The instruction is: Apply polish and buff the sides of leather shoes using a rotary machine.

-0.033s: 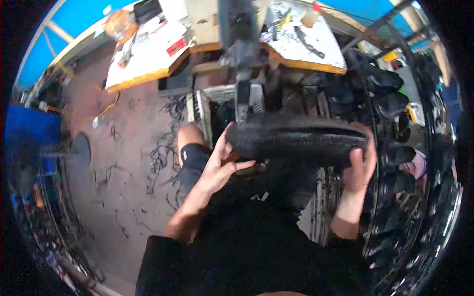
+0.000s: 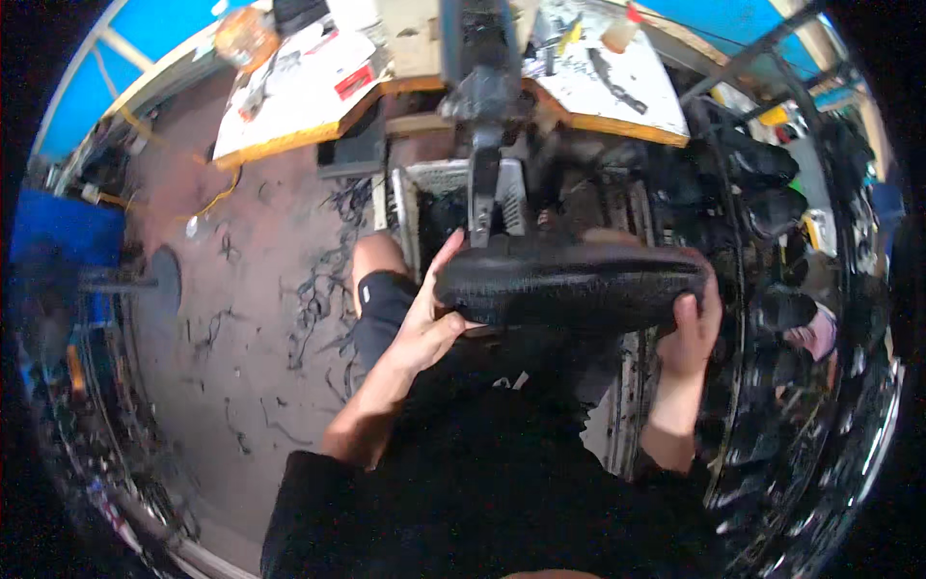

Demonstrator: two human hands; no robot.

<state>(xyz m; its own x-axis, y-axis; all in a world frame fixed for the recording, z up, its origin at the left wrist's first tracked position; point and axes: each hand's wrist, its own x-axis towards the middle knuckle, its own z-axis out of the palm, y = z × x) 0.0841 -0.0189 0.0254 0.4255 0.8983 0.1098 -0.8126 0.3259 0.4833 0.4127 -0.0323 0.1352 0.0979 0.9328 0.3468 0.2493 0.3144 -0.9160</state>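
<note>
A black shoe (image 2: 569, 289) lies sideways between my two hands, slightly blurred by motion. My left hand (image 2: 429, 314) is closed round its left end, thumb on the near side. Round its right end my right hand (image 2: 693, 323) is wrapped, the thumb pressed on the near face. Just beyond the shoe's left part stands the dark metal arm of a machine (image 2: 485, 145). Its lower tip comes down to the shoe's far edge; whether they touch I cannot tell.
A pale grey basket (image 2: 405, 207) with dark contents stands behind the machine arm. White worktops with yellow edges (image 2: 289, 145) flank the machine, bearing tools and a bottle (image 2: 620, 34). Dark scraps (image 2: 313, 304) litter the floor at left. Racks of black shoes (image 2: 762, 207) line the right.
The shoe and my right hand have shifted slightly left. My left thumb and fingers, more spread before, now close round the shoe's end.
</note>
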